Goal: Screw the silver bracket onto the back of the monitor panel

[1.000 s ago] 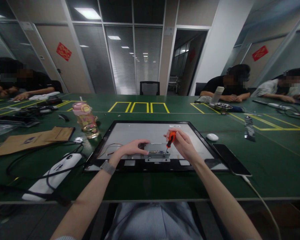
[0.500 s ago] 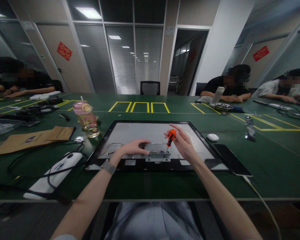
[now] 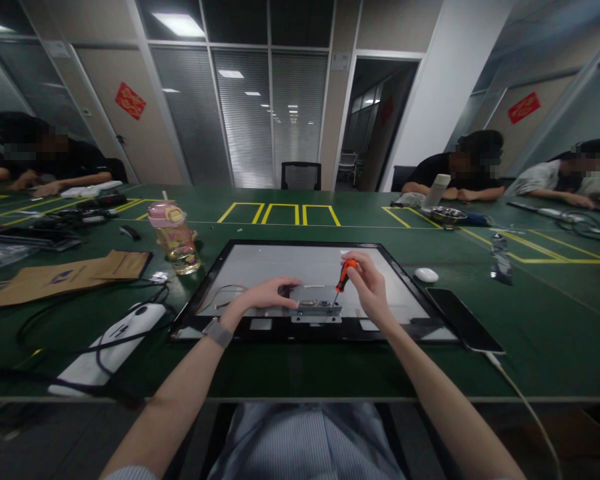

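Bracket work looks under way: metal port bracket (image 3: 317, 319) is already standing near the close edge of the display panel (image 3: 265, 261), its left end pinched between the left hand's (image 3: 270, 293) thumb and fingers. Right hand (image 3: 372, 283) grips an orange-and-black screwdriver (image 3: 347, 275), tip down at the bracket's right end; screwdriving there seems unfinished, but how far any screw is seated is too small to tell.
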A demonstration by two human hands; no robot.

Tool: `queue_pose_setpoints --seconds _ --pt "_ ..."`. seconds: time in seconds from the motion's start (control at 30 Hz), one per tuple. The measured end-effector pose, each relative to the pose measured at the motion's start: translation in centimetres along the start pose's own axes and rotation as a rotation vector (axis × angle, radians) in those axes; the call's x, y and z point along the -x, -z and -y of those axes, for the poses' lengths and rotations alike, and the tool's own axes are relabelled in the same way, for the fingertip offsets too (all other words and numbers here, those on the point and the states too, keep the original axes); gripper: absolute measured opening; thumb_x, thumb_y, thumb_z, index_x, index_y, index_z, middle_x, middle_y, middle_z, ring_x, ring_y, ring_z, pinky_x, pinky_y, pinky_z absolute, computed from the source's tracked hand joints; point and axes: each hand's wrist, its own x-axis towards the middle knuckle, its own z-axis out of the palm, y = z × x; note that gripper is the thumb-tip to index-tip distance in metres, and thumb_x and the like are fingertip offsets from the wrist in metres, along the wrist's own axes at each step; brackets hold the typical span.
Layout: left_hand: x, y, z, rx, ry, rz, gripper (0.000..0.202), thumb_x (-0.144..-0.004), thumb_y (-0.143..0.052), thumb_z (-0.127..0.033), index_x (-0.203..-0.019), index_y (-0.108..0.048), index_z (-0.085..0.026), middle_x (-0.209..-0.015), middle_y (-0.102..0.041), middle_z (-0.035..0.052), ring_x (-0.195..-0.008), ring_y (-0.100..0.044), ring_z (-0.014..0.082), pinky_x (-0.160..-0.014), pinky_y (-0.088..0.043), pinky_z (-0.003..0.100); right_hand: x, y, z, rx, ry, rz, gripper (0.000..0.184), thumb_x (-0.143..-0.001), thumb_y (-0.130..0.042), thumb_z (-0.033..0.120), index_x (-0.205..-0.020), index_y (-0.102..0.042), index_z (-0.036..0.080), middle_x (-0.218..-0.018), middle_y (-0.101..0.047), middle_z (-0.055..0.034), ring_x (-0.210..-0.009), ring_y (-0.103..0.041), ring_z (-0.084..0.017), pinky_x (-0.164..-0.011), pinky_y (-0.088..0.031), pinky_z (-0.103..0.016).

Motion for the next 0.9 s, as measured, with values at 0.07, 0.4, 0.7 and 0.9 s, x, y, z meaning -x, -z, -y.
queue_pose_setpoints --seconds 0.07,0.4,0.7,0.9 --pt "0.1 0.0 -0.1 -0.001 0.003 -0.001 0.069 -0.068 -0.066 -0.054 -0.127 -0.048 -0.024 -0.136 -0.047 0.0046 -0.122 -0.045 0.0261 -0.104 -0.033 0.038 0.2 -0.1 0.4 -0.005 -0.004 0.029 0.022 -0.089 -0.046 0.029 -0.105 -0.061 0.025 -0.111 -0.056 -0.0064 -0.103 -0.054 -0.022 -0.092 -0.042 -0.040" --pt "-0.1 -0.1 -0.1 0.002 -0.029 -0.014 0.068 -0.067 -0.067 -0.052 -0.126 -0.050 -0.022 -0.136 -0.047 0.0055 -0.124 -0.044 0.0241 -0.106 -0.031 0.036 0.4 -0.3 -0.6 0.068 0.043 -0.102 0.018 -0.077 -0.064 0.022 -0.095 -0.062 0.026 -0.092 -0.054 -0.0028 -0.080 -0.054 -0.017 -0.074 -0.046 -0.033" --pt "0.1 0.1 -0.1 0.003 -0.016 -0.005 0.069 -0.067 -0.066 -0.054 -0.127 -0.049 -0.023 -0.137 -0.046 0.0054 -0.125 -0.042 0.0252 -0.107 -0.030 0.038 0.0 0.2 -0.5 -0.047 -0.063 -0.046 0.012 -0.084 -0.056 0.028 -0.091 -0.065 0.024 -0.084 -0.055 -0.0024 -0.075 -0.053 -0.016 -0.069 -0.046 -0.032" --pt "0.1 0.1 -0.4 -0.012 -0.005 -0.004 0.069 -0.068 -0.066 -0.053 -0.127 -0.049 -0.024 -0.137 -0.046 0.0046 -0.125 -0.042 0.0254 -0.107 -0.030 0.038 -0.5 0.4 -0.6 -0.367 -0.196 0.049 0.017 -0.085 -0.053 0.036 -0.093 -0.063 0.024 -0.088 -0.060 -0.0039 -0.083 -0.058 -0.019 -0.083 -0.047 -0.039"
